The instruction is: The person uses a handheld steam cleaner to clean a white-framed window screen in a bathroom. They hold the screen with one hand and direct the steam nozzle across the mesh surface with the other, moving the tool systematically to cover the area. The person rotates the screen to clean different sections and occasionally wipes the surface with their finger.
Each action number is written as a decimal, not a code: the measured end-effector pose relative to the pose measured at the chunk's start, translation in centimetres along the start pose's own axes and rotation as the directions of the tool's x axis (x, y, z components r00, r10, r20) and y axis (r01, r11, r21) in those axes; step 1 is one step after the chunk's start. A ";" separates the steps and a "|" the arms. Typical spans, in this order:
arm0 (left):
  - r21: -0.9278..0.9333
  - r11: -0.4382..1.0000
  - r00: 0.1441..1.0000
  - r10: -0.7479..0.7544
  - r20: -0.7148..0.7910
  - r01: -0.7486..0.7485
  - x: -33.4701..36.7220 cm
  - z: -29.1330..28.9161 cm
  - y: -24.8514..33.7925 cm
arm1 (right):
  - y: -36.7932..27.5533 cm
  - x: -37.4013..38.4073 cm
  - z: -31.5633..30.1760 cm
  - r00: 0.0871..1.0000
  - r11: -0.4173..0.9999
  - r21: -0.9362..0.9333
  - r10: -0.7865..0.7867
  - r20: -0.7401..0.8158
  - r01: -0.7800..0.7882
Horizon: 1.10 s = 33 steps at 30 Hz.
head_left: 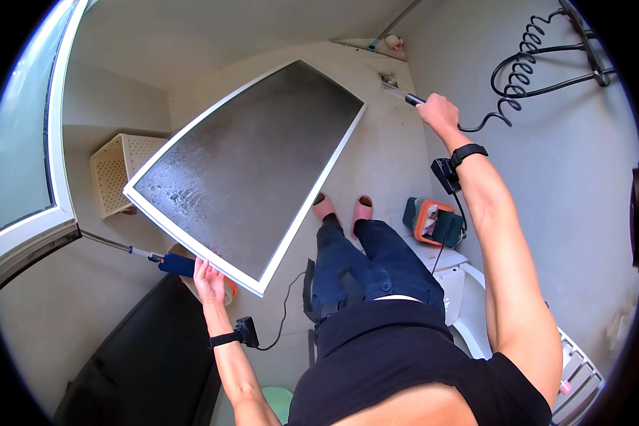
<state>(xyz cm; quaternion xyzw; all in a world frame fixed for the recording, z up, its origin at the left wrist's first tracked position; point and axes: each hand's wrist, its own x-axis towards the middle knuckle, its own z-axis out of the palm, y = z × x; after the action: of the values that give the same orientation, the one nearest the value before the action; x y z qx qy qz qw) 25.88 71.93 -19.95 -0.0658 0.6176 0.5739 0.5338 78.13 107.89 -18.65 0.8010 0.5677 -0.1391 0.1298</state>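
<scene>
My left hand point(209, 282) grips the lower edge of a window screen point(263, 156), a dark mesh panel in a white frame. The panel is held tilted in front of me, and wet patches glisten on its left part. Further right, my right hand point(440, 113) is closed around the black handle of a spray nozzle point(414, 99). A thin pale jet shows at the nozzle's tip, which points left, apart from the screen's corner. The nozzle's black coiled hose point(524, 71) runs up to the right wall. Straps with small black boxes sit on both wrists.
A cream plastic basket point(110, 177) stands behind the screen at left. A white-framed window point(64, 142) hangs open at far left. Below are a blue-handled pole point(177, 265) and a black panel point(142, 355). An orange-and-green container point(433, 220) and white chair point(472, 330) stand at right.
</scene>
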 end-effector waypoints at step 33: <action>0.013 1.000 0.999 -0.003 0.041 0.003 -0.2 0.3 -0.1 | -3.1 -7.7 4.9 0.966 0.977 0.114 -0.198 0.166 0.180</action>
<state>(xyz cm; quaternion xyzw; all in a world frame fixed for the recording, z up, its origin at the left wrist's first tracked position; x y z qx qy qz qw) 26.21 72.03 -19.84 -0.0516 0.6102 0.5703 0.5475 72.37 100.33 -20.49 0.7331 0.6203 -0.2488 0.1262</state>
